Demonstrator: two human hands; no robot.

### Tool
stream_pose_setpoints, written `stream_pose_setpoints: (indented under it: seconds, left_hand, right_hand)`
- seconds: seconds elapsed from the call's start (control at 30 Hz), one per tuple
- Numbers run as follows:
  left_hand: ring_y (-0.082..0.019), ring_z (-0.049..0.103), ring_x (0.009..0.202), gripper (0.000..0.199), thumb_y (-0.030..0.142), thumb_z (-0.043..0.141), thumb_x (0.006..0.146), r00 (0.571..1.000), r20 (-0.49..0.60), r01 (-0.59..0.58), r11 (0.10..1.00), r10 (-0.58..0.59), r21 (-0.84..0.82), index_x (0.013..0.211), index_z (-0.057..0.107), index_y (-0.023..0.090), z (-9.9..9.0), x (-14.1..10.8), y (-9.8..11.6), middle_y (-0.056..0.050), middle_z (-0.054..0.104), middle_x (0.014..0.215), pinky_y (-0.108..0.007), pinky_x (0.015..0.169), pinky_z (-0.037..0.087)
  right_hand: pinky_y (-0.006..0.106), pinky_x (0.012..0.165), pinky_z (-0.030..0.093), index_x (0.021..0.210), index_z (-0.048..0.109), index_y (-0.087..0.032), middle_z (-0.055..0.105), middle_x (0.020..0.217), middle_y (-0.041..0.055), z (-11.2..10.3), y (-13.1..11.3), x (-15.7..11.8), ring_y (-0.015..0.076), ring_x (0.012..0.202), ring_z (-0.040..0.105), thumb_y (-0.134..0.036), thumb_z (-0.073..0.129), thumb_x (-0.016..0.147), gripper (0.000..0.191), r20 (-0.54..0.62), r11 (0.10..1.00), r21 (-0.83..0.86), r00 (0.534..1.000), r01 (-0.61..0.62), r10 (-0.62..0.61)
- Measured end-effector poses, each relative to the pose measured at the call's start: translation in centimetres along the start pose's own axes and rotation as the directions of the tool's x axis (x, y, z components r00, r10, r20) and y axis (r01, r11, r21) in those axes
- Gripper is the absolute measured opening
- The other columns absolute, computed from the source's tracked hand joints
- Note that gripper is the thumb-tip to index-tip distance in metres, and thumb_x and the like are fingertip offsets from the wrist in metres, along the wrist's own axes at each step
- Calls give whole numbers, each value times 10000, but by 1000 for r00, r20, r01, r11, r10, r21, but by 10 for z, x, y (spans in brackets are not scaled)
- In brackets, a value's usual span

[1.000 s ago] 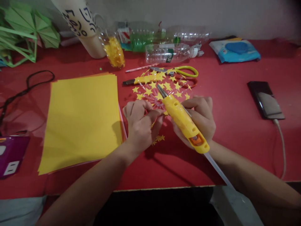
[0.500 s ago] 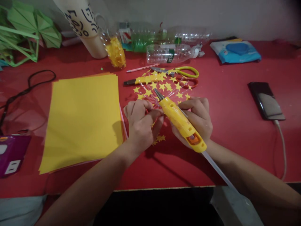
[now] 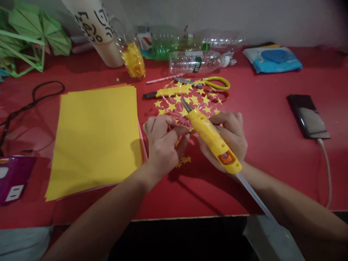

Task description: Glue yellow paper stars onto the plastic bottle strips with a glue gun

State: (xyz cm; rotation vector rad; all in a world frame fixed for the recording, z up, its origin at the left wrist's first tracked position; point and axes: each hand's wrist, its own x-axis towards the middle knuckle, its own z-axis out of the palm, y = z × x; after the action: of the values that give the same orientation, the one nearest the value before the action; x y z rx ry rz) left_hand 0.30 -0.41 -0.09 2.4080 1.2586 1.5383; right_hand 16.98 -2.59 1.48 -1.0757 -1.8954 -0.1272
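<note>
My right hand (image 3: 228,136) is wrapped round a yellow hot glue gun (image 3: 209,134), its metal nozzle pointing up and away to the left. A clear glue stick (image 3: 255,195) runs out of its back end. Left of it, my left hand (image 3: 164,141) pinches a small yellow paper star (image 3: 192,131) between thumb and forefinger. Just beyond both hands lies a clear plastic piece (image 3: 181,108) with yellow stars on and around it; the hands hide part of it. A few loose stars (image 3: 186,159) lie on the red table below my left hand.
A stack of yellow paper (image 3: 98,134) lies at left. Behind the stars are a yellow cutter knife (image 3: 168,92), scissors (image 3: 217,83) and a pencil (image 3: 164,78). Plastic bottles (image 3: 195,61) and a tumbler (image 3: 106,47) line the wall. A phone (image 3: 308,116) on a cable lies right.
The glue gun in my right hand has shifted slightly right, away from my left fingers. The small star at my left fingertips shows more plainly now. My left hand has barely moved.
</note>
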Motion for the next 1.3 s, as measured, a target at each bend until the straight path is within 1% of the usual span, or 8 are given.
stream_pose_setpoints:
  seconds: [0.13,0.3,0.57,0.87,0.97,1.07,1.17,1.3]
  left_hand:
    - [-192,449,789,33,234,592,856,1000,-3,5,1000,-5,15,834,593,258,0,0,0,-8,505,801,-387,700,334]
    - [-188,459,788,37,220,620,839,1000,-14,-6,1000,6,17,836,596,248,0,1,0,-5,505,807,-380,698,341]
    - [-209,479,800,73,233,661,804,1000,-10,-21,999,21,43,858,615,250,-4,2,2,-34,532,850,-400,704,367]
    - [-232,485,849,295,130,601,698,999,34,-22,1000,22,12,974,633,229,-8,4,3,-59,523,905,-401,742,370]
    - [-230,496,841,337,119,583,659,999,34,-37,999,37,6,977,620,225,-11,5,3,-64,528,913,-406,737,377]
    - [-222,509,833,293,126,591,692,999,-2,-36,999,36,-8,965,609,229,-15,6,4,-62,536,918,-408,745,395]
    - [-203,516,808,186,150,609,746,999,-30,-47,998,46,-33,917,601,223,-20,8,6,-48,544,878,-386,740,420]
    - [-152,528,702,95,133,588,800,992,27,-116,981,122,-158,857,571,208,-25,9,10,-6,579,744,-316,664,430]
  right_hand:
    - [402,698,403,829,607,-269,621,827,44,-2,0,1,220,796,535,-364,574,904,126,57,999,-38,998,-28,30]
    - [394,709,408,841,622,-244,612,833,43,-4,1,1,210,804,532,-298,622,870,61,13,999,-3,999,-34,34]
    - [400,712,424,853,624,-266,600,857,36,-8,-1,2,212,807,530,-301,604,878,47,34,996,-43,996,-83,84]
    - [390,740,414,843,609,-258,596,877,21,-9,1,0,203,813,524,-202,626,832,60,20,996,16,996,-83,83]
    - [398,735,442,837,612,-276,599,878,23,-13,-1,0,211,812,546,-211,623,830,66,29,990,26,990,-137,136]
    - [373,701,493,843,609,-274,598,892,27,-17,-4,2,196,808,594,-213,611,841,61,29,974,81,977,-212,210]
    - [340,671,521,843,592,-253,609,879,28,-19,-3,4,177,794,630,-221,618,843,41,22,967,145,977,-211,210]
    - [323,625,506,771,548,-255,612,762,17,-19,1,6,170,724,620,-307,562,888,129,14,968,124,976,-217,217]
